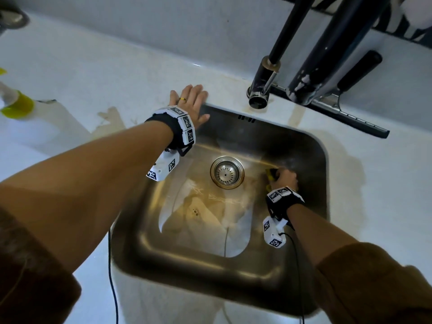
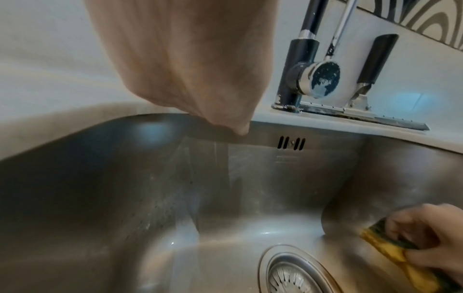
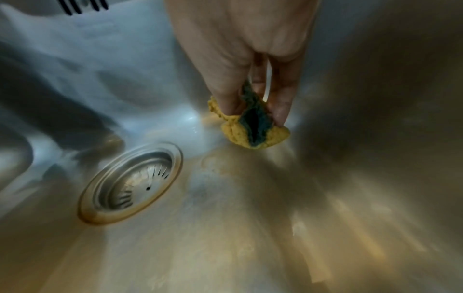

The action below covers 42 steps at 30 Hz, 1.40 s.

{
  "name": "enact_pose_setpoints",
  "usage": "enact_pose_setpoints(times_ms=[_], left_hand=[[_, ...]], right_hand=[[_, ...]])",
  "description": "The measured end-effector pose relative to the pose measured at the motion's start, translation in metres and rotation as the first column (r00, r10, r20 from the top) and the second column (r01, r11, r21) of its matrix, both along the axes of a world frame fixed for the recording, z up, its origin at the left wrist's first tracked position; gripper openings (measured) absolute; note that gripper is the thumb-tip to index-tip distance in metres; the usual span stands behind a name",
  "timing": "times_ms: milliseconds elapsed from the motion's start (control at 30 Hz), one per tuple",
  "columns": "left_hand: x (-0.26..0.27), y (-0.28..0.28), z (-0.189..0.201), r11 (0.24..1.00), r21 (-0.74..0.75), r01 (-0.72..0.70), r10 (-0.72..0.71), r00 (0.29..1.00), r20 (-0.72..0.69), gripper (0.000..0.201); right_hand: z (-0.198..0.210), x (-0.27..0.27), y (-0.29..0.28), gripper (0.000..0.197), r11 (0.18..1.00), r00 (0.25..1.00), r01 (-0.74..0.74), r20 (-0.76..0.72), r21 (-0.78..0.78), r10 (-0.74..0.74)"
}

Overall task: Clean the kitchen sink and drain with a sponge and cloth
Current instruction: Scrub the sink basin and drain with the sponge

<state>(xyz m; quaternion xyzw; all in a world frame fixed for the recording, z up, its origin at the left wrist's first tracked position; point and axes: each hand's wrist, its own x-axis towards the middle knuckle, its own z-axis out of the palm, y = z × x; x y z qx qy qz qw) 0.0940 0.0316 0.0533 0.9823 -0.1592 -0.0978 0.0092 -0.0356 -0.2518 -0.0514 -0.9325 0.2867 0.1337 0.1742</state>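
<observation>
My right hand (image 3: 250, 65) pinches the folded yellow-green sponge (image 3: 248, 126) against the floor of the sink (image 1: 313, 146), just beside the drain (image 1: 227, 172). My left hand (image 1: 191, 104) lies flat, fingers straight, on the surface (image 1: 93, 66) at the sink corner. I judge the scrubbing step is in hand; next the sponge should go over the drain ring. I see no cloth.
</observation>
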Motion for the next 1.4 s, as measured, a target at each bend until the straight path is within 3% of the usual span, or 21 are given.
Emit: enact_pose_setpoints(times_ms=[267,400,767,1133,1233,1400], left_hand=[[0.010,0.009,-0.015,1.000,0.014,0.016,-0.016,1.000,-0.019,0.068],[0.009,0.006,-0.018,1.000,0.019,0.002,-0.002,1.000,-0.008,0.068],[0.009,0.008,-0.015,1.000,0.022,0.005,-0.005,1.000,-0.007,0.069],[0.011,0.009,-0.015,1.000,0.025,0.016,-0.015,0.999,-0.038,0.070],[0.012,0.009,-0.015,1.000,0.023,0.017,-0.016,0.999,-0.038,0.070],[0.011,0.008,-0.016,0.999,0.026,0.018,-0.017,0.999,-0.031,0.071]], right_hand=[[-0.019,-0.010,-0.005,0.041,0.967,0.977,0.214,-0.048,0.138,-0.209],[-0.020,-0.005,0.003,0.037,0.951,0.964,0.264,-0.081,0.163,-0.254],[-0.015,0.019,0.070,0.025,0.987,0.996,0.040,-0.087,0.154,-0.026],[-0.029,0.016,0.156,0.027,0.975,0.980,0.137,-0.167,0.175,-0.108],[-0.028,0.018,0.165,0.038,0.967,0.975,0.130,-0.205,0.218,-0.085],[-0.025,0.022,0.163,0.038,0.970,0.984,0.102,-0.164,0.223,-0.065]])
